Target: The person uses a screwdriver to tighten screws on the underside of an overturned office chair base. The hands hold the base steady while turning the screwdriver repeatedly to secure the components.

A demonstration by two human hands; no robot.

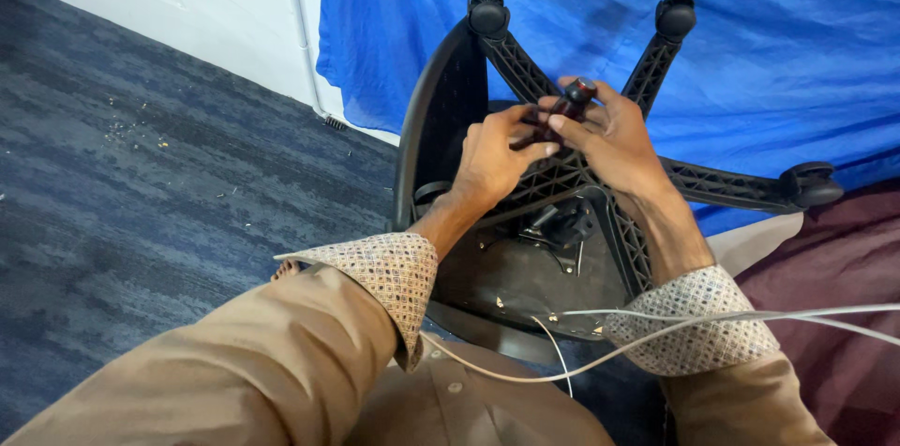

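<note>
An office chair (506,268) lies turned over in front of the person, its black star base (562,174) up, w/ wheels (487,13) at the ends of the legs. Both hands meet over the centre of the base. The left hand (492,160) and the right hand (609,141) have their fingers (562,124) clamped together on a small dark red and black tool (567,106), which sits just above the hub, btw. the two upper legs. Behind the chair hangs a blue cloth (750,52). A white cable (656,338) runs across the right sleeve. The floor is grey-blue carpet (141,183), w/ some crumbs on it.
</note>
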